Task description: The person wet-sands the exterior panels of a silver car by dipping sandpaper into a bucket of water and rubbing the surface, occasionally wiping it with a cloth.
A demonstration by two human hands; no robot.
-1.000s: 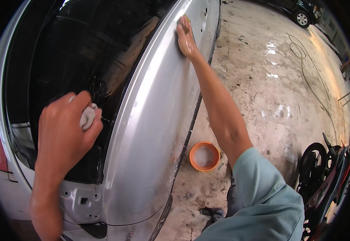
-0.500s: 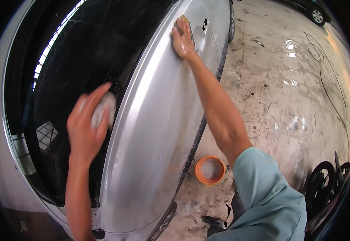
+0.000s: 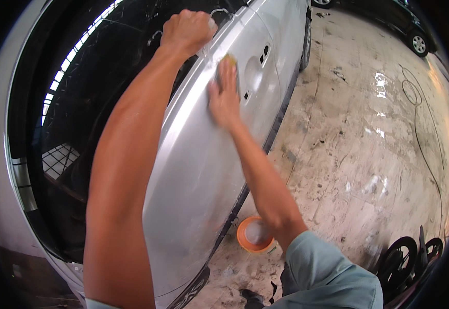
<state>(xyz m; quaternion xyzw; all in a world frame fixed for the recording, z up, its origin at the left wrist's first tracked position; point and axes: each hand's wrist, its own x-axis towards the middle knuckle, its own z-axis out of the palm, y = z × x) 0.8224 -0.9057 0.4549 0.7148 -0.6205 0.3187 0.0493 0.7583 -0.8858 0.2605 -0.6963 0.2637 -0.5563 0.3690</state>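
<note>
Your right hand [image 3: 225,105] holds a yellow-edged pad [image 3: 231,59] flat on the silver car door [image 3: 196,170]; stray onto the door's small hole [image 3: 246,96] and it'd probably snag. Left hand [image 3: 188,33]'s clenched round something whitish [image 3: 212,23], beside the door's window edge.

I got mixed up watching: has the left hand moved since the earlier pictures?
Yes: the left hand has moved farther forward along the dark window, and closer to the silver door.

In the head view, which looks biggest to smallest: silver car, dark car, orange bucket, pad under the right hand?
1. Silver car
2. Dark car
3. Orange bucket
4. Pad, mostly hidden by the right hand
</note>
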